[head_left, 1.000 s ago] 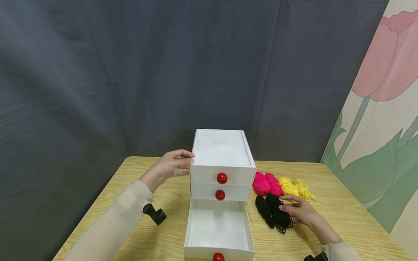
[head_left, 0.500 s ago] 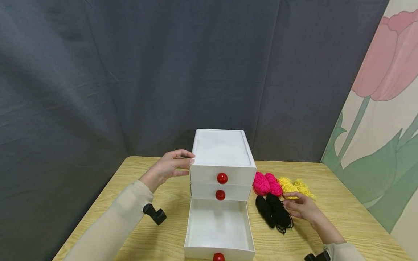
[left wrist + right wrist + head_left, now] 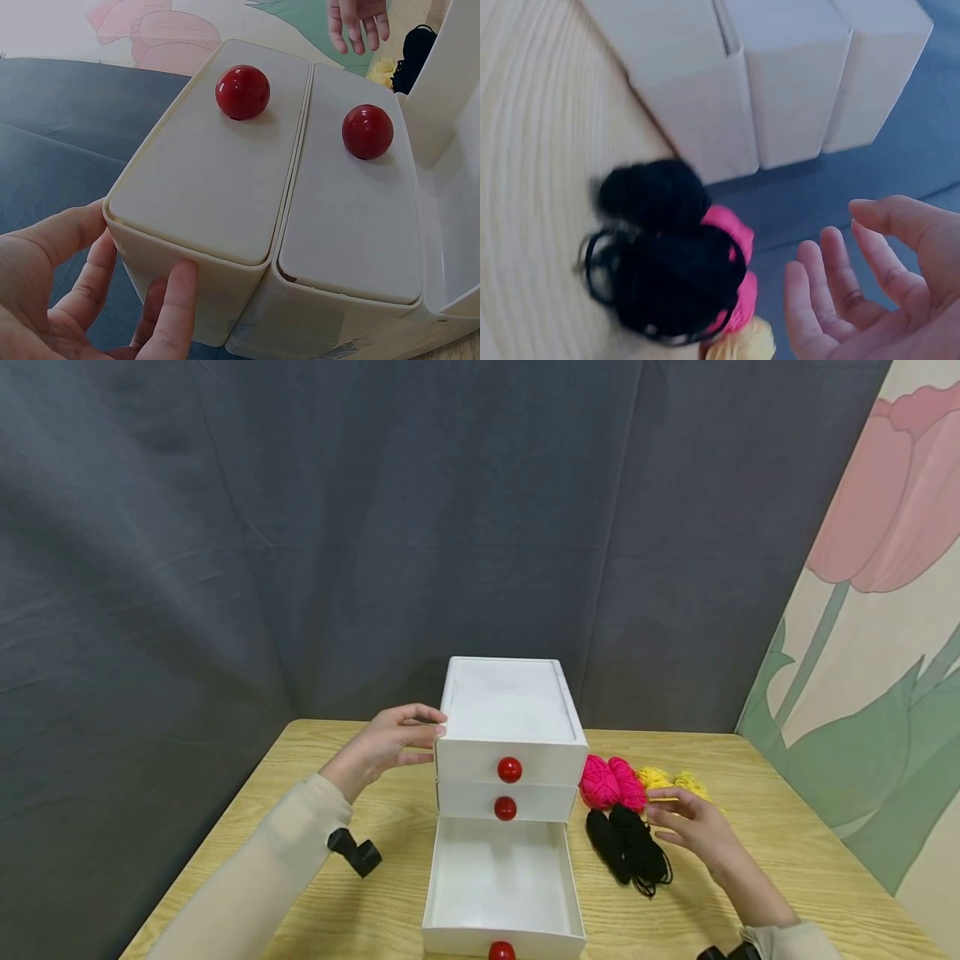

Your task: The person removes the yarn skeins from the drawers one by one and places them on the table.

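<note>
A white drawer cabinet [image 3: 510,697] with red ball knobs stands in the middle of the head view. Its lowest drawer [image 3: 459,940] is pulled out, and its bare white floor shows. My left hand [image 3: 382,745] rests on the cabinet's upper left side; in the left wrist view its extended fingers touch that wall. Over the yarn on the right hovers my right hand [image 3: 697,831], fingers loosely bent with nothing between them. Two black yarn skeins [image 3: 636,850] lie beside the drawer. Behind them are pink yarn [image 3: 602,783] and yellow yarn [image 3: 654,778], the yellow partly hidden by my right hand.
The wooden table [image 3: 390,860] ends at a dark grey curtain [image 3: 420,527] behind the cabinet. On the right, a wall [image 3: 900,652] painted with a tulip borders the table. Black wrist mounts [image 3: 358,853] are strapped over both sleeves.
My right hand has drawn back from the black yarn, moving slightly right and then farther away over the yellow yarn, its fingers spreading. My left hand and the cabinet have stayed still.
</note>
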`<state>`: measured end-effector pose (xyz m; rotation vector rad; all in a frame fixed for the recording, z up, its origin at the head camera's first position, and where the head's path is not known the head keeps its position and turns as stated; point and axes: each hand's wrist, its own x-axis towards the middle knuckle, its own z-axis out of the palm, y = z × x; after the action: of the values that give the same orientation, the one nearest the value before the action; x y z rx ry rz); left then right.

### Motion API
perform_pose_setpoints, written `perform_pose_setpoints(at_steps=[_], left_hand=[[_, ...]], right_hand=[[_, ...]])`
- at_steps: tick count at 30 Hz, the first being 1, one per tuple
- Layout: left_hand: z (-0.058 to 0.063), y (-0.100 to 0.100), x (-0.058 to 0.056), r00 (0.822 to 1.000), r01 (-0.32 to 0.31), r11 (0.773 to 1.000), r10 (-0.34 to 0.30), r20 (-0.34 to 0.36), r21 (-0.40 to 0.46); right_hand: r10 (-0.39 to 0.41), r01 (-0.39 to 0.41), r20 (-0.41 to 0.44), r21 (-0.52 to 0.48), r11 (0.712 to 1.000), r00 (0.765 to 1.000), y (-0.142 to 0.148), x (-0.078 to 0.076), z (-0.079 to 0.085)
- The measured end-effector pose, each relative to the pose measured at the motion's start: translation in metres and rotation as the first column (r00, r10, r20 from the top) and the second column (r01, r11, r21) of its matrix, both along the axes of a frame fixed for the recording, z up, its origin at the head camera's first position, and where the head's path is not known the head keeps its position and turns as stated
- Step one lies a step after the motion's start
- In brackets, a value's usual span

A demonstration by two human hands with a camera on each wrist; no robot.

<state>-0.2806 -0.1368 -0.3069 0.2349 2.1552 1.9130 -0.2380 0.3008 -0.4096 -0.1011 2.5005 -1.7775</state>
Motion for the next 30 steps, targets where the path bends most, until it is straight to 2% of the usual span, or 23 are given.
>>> perform_pose_setpoints(at_steps=[8,15,24,30], left_hand=[[0.0,0.001,-0.001,1.0,-0.006,1.0,0.006,0.006,0.004],[-0.002,0.0,-0.002,1.0,0.002,1.0,-0.002,0.006,0.014],[-0.002,0.0,-0.002,1.0,-0.007,1.0,0.007,0.012,0.016],[-0.002,0.0,-0.002,1.0,0.003,1.0,-0.003,0.003,0.022]], right_hand=[[0.085,-0.091,-0.09,-0.068,0.994,0.992,-0.023,0.013,0.015],[0.134,-0.14,-0.113,-0.048,0.989,0.984,-0.046,0.03,0.027],[0.273,-0.284,-0.143,-0.06,0.957,0.951,-0.068,0.048,0.034],[0.322,-0.332,-0.177,-0.027,0.943,0.93,-0.084,0.059,0.033]])
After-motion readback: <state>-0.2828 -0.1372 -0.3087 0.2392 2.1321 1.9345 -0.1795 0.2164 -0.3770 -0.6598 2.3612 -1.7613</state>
